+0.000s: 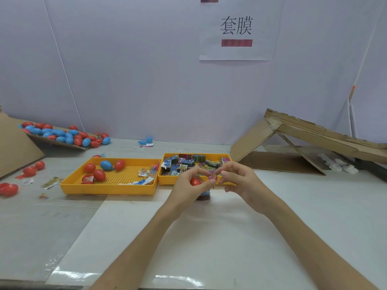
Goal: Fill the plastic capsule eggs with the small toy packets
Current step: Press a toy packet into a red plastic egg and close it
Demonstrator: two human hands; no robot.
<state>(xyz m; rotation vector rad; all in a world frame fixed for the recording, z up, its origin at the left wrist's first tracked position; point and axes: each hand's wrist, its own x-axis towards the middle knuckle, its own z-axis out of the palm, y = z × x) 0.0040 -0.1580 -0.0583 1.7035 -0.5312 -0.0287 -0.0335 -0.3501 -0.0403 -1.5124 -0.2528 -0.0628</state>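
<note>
My left hand [189,186] holds a red capsule egg [195,181] in its curled fingers, just in front of the right yellow tray [167,182]. My right hand [236,180] pinches a small pink toy packet [214,176] at the egg's top; both hands touch the packet. That tray holds several folded toy packets [184,164]. The left yellow tray [109,188] holds a few red eggs [98,174], a blue egg [106,164] and loose paper scraps. Under my hands a small dark object [203,195] stands on the table, mostly hidden.
A pile of red and blue eggs [62,135] lies on cardboard at the back left. Loose red eggs [9,188] and wrappers sit at the left table edge. A collapsed cardboard box [293,147] stands at the right. A white wall with a paper sign [236,28] is behind.
</note>
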